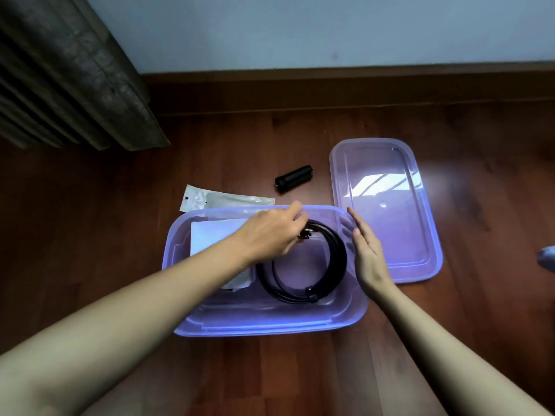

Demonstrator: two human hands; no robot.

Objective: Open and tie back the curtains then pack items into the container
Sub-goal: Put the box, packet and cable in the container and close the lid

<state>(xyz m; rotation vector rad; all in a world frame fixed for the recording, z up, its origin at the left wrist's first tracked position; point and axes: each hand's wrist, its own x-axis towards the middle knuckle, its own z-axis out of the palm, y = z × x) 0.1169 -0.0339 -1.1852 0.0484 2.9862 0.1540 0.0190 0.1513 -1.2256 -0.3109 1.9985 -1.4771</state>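
A clear purple container (264, 324) stands on the wooden floor in front of me. Inside it lie a coiled black cable (327, 277) and a white packet (210, 235). My left hand (270, 235) reaches over the container, its fingers curled round the top of the cable coil near its connector. My right hand (368, 253) is held flat with straight fingers against the inside of the container's right wall, holding nothing. The container's lid (387, 205) lies upside down on the floor to the right. A black cylinder (293, 178) and a clear plastic bag (222, 201) lie behind the container.
A dark curtain (72, 73) hangs down to the floor at the upper left. A pale wall with a wooden skirting board (330, 85) runs across the back. A grey object (547, 259) shows at the right edge.
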